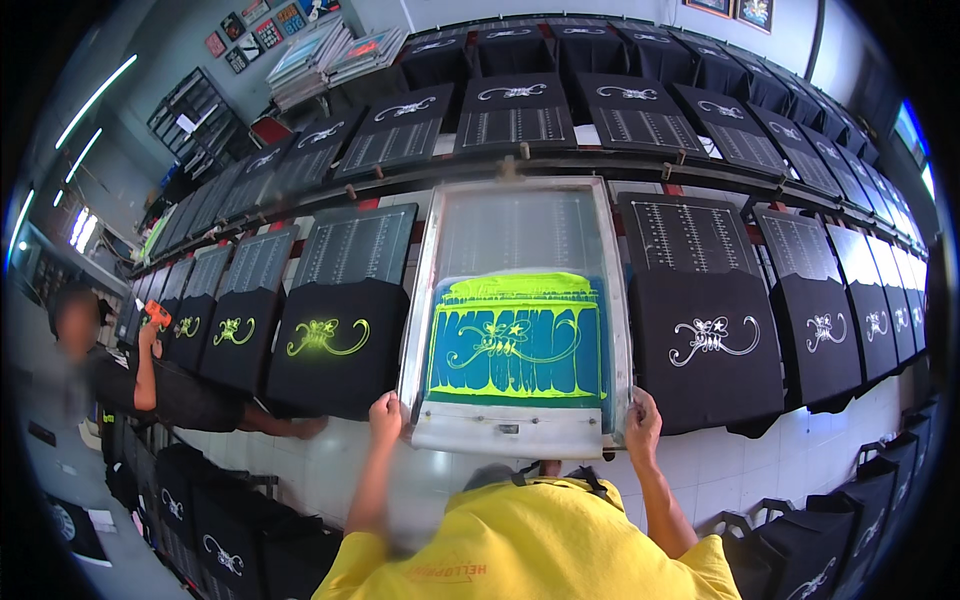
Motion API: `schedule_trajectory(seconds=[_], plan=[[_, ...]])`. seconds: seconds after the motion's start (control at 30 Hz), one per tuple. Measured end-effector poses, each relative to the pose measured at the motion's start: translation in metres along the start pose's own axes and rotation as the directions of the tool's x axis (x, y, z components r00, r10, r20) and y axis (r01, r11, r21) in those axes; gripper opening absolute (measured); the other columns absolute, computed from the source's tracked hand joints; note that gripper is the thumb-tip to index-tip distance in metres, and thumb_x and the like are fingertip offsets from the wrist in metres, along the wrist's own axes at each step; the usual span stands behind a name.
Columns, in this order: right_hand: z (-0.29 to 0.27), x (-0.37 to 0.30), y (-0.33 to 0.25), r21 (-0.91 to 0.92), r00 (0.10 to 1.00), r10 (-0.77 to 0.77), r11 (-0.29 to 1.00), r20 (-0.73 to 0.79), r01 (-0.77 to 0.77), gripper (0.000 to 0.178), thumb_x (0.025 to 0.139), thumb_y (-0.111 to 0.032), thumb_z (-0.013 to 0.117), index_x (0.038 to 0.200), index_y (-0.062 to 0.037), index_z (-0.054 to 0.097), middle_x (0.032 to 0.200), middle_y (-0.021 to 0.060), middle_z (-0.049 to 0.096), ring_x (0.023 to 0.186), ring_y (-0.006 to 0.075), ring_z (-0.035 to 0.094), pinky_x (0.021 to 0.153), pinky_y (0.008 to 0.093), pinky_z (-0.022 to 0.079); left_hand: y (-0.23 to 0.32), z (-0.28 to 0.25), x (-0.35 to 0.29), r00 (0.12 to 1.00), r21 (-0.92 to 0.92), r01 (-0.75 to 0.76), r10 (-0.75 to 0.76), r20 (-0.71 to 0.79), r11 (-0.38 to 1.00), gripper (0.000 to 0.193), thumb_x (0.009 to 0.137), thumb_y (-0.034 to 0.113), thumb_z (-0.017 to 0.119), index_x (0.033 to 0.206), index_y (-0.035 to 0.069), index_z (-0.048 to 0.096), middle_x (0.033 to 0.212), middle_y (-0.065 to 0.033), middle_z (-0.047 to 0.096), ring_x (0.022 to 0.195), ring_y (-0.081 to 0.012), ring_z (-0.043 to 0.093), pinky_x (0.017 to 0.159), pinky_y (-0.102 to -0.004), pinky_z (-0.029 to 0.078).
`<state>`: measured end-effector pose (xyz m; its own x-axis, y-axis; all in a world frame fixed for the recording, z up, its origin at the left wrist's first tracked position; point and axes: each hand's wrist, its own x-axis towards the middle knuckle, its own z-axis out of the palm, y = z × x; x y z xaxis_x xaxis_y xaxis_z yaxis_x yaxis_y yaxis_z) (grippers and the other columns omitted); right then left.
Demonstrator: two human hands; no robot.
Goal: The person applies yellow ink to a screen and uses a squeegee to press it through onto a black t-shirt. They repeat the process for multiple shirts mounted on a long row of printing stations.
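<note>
In front of me a silk-screen frame (pixel 425 270) lies over one of the printing boards. Its mesh has a blue-green stencil area (pixel 458 340) with a curled design, smeared with neon yellow-green ink (pixel 520 285) that is thickest along the far edge. My left hand (pixel 388 412) is closed on the frame's near left corner. At the near right corner my right hand (pixel 642 412) grips it too, thumb uppermost. Left of the frame, a black T-shirt (pixel 335 345) bears the design in neon yellow-green. To the right, another black T-shirt (pixel 705 345) shows it in white. Whatever lies beneath the frame is mostly hidden.
At the left, a co-worker's hand (pixel 148 338) holds an orange gun-shaped tool (pixel 156 312) near the printed shirts. A rail (pixel 400 180) runs behind the frame. Beyond it stand more rows of boards with black shirts (pixel 515 92). Stacked frames (pixel 312 65) sit at the back left.
</note>
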<state>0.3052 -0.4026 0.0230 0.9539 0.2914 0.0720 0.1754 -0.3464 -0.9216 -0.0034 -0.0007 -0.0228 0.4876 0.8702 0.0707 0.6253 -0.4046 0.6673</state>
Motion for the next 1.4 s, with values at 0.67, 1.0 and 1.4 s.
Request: schedule_trajectory(seconds=[0.67, 1.0, 1.4], plan=[[0.026, 0.028, -0.007, -0.188, 0.985, -0.012, 0.982, -0.173, -0.021, 0.021, 0.088, -0.001, 0.055, 0.106, -0.0002, 0.065, 0.091, 0.0157, 0.069, 0.083, 0.0264, 0.067, 0.076, 0.0347, 0.051, 0.000, -0.010, 0.024, 0.974, -0.296, 0.125, -0.059, 0.220, 0.947, 0.023, 0.090, 0.015, 0.060, 0.082, -0.007, 0.063, 0.063, 0.0021, 0.050, 0.063, -0.0075, 0.042, 0.056, -0.0296, 0.035], [0.028, 0.037, -0.009, -0.244, 0.985, -0.008, 0.969, -0.173, -0.035, 0.026, 0.085, -0.004, 0.053, 0.105, 0.0011, 0.069, 0.092, 0.0201, 0.070, 0.086, 0.0309, 0.069, 0.079, 0.0368, 0.052, -0.001, -0.007, 0.021, 0.945, -0.555, 0.327, -0.267, 0.189, 0.765, 0.022, 0.088, 0.011, 0.063, 0.100, -0.006, 0.070, 0.084, -0.0013, 0.065, 0.076, -0.0089, 0.056, 0.068, -0.0237, 0.043], [-0.063, 0.054, -0.017, -0.126, 0.984, -0.019, 0.992, -0.180, -0.004, 0.025, 0.085, -0.003, 0.057, 0.107, -0.0006, 0.069, 0.083, 0.0196, 0.069, 0.073, 0.0251, 0.069, 0.070, 0.0335, 0.052, 0.053, 0.017, -0.027, 0.986, -0.426, 0.166, -0.157, 0.058, 0.890, 0.019, 0.086, 0.011, 0.063, 0.095, -0.005, 0.070, 0.078, 0.0008, 0.061, 0.072, -0.0091, 0.055, 0.066, -0.0240, 0.042]])
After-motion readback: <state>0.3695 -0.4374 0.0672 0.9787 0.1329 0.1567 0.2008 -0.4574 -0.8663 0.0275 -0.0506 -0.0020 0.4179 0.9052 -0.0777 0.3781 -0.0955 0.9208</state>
